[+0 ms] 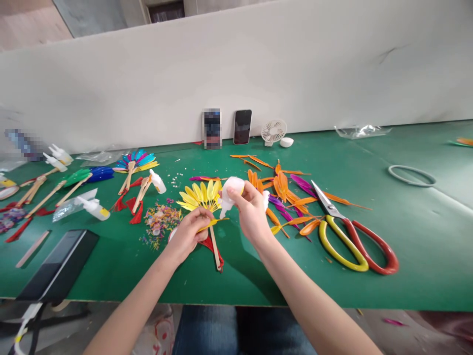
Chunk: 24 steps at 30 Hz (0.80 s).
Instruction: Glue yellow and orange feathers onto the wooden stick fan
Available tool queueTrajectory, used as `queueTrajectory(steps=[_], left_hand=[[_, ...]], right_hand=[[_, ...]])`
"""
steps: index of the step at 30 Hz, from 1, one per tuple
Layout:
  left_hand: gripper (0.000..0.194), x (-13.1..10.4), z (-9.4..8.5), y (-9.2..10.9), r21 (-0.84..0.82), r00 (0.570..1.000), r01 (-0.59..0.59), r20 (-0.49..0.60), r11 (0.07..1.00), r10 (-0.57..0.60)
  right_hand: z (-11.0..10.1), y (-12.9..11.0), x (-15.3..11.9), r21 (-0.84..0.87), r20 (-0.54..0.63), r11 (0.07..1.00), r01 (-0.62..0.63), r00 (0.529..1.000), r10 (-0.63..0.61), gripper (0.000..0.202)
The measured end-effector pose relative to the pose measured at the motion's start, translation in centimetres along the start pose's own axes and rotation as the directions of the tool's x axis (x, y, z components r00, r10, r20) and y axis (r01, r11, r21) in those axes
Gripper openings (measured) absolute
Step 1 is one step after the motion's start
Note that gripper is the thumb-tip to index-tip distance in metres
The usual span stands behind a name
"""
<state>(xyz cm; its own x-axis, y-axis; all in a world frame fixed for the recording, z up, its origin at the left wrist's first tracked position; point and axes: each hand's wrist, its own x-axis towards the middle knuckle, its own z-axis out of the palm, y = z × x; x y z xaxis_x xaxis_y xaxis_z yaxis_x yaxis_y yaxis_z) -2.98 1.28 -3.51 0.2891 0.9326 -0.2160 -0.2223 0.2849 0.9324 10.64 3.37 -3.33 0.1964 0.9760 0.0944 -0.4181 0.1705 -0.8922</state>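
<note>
My left hand (194, 229) pinches a loose yellow feather (205, 225), its bare quill pointing right. In my right hand (252, 209) is a white glue bottle (233, 189), tipped so its nozzle points down beside the quill; whether they touch I cannot tell. Just behind my fingers lies a fan of yellow feathers (204, 195) with a wooden handle (215, 249) that runs toward me. A red tassel (210, 242) lies near the handle, partly under my left hand. Something white, perhaps crumpled tissue, shows behind my right fingers.
Orange and purple feathers (281, 187) lie scattered at right, with large scissors (342, 231) beside them. Left are colourful trimmings (161, 220), finished-looking feather fans (133, 162), glue bottles (95, 209) and a black box (59, 266). Phones (242, 127) and a small fan (274, 131) stand along the white partition.
</note>
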Motion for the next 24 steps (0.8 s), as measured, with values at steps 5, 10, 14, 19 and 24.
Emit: queueTrajectory(steps=[5, 10, 14, 19, 24], left_hand=[[0.009, -0.1, -0.1, 0.3, -0.011, 0.999, -0.030, -0.031, 0.999, 0.029], [0.010, -0.1, -0.2, 0.5, 0.085, 0.996, -0.043, -0.077, 0.995, 0.050], [0.013, -0.2, -0.3, 0.4, 0.209, 0.993, -0.072, -0.078, 0.975, 0.090], [0.025, -0.1, -0.6, 0.0, 0.316, 0.990, -0.106, -0.060, 0.943, 0.131], [0.029, 0.1, -1.1, 0.0, 0.369, 0.990, -0.078, -0.084, 0.926, 0.117]], right_hand=[[-0.6, 0.1, 0.3, -0.153, -0.057, 0.985, 0.078, 0.995, -0.087, 0.018], [-0.8, -0.2, 0.6, -0.117, -0.106, 0.990, 0.078, 0.990, -0.091, 0.017], [-0.6, -0.2, 0.7, -0.054, -0.044, 0.998, 0.024, 0.999, -0.026, 0.014], [-0.4, -0.3, 0.6, 0.030, 0.020, 0.999, -0.038, 0.999, 0.037, 0.013], [-0.2, -0.6, 0.4, 0.091, 0.025, 0.991, -0.100, 0.995, 0.098, 0.021]])
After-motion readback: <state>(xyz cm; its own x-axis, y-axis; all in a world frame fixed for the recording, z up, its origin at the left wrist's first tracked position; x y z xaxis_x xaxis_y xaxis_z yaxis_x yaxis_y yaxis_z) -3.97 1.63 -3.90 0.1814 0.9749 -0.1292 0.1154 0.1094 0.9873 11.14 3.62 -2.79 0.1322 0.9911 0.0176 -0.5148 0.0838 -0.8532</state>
